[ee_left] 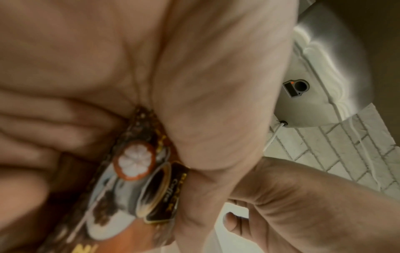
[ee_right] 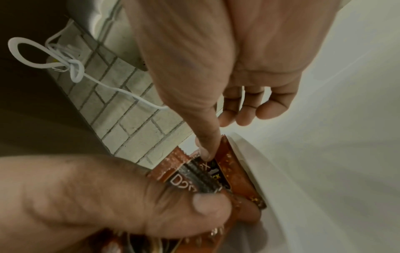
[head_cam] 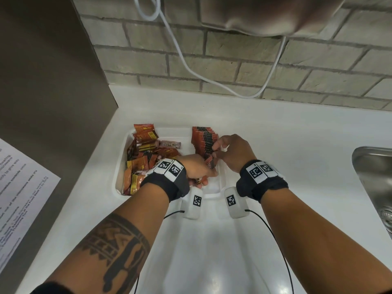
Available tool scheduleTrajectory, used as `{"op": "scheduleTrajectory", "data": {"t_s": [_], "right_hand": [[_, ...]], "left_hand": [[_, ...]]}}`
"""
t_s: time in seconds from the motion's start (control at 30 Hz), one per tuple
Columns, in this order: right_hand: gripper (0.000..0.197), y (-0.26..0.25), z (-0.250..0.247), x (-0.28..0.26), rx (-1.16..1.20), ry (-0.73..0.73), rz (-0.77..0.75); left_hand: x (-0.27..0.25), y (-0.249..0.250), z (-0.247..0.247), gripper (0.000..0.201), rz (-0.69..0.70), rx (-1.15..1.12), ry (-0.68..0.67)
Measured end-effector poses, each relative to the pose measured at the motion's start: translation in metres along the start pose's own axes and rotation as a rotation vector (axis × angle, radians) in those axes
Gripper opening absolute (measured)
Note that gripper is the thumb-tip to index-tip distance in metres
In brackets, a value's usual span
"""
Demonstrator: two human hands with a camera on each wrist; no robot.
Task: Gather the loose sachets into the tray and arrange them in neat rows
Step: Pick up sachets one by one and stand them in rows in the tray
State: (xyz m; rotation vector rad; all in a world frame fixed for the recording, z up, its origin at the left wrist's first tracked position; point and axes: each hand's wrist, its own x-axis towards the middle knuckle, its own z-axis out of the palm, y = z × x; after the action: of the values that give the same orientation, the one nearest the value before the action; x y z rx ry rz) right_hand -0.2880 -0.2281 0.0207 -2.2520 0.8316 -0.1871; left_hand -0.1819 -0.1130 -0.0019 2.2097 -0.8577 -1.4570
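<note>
A white tray (head_cam: 121,166) sits on the white counter. Its left compartment holds a jumble of several orange and brown sachets (head_cam: 146,158). In the right compartment a neat row of red and black sachets (head_cam: 203,139) stands on edge. My left hand (head_cam: 204,176) grips a bundle of sachets (head_cam: 210,163) at the near end of that row. The left wrist view shows the coffee-print bundle (ee_left: 138,171) against the palm. My right hand (head_cam: 214,151) pinches the top of a sachet (ee_right: 207,171) in the bundle, thumb tip on its black band; the other fingers curl free.
A steel sink (head_cam: 373,177) lies at the right edge. A white cable (head_cam: 186,66) hangs down the brick wall behind the tray. A printed sheet (head_cam: 19,187) lies at the left, below a dark panel (head_cam: 53,81). A dispenser (head_cam: 265,15) hangs overhead.
</note>
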Motion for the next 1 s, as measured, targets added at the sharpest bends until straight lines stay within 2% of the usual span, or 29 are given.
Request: {"op": "scheduleTrajectory", "data": {"t_s": [0.2,0.4,0.63,0.83,1.0], "right_hand": [[0.017,0.005,0.004,0.007,0.008,0.003,-0.001],[0.019,0.012,0.006,0.008,0.004,-0.006,0.002],[0.021,0.015,0.005,0.004,0.004,-0.014,0.009],[0.022,0.015,0.000,-0.002,0.019,0.010,-0.007],[0.021,0.015,-0.002,-0.006,-0.002,0.009,0.000]], "left_hand": [[0.000,0.000,0.002,0.035,-0.007,-0.012,-0.005],[-0.001,-0.004,0.002,0.045,-0.004,-0.040,-0.030],[-0.006,-0.003,0.003,0.039,0.004,-0.053,-0.037],[-0.010,-0.006,0.002,0.018,0.028,-0.099,-0.038],[-0.012,-0.007,0.000,0.026,0.030,-0.134,-0.016]]}}
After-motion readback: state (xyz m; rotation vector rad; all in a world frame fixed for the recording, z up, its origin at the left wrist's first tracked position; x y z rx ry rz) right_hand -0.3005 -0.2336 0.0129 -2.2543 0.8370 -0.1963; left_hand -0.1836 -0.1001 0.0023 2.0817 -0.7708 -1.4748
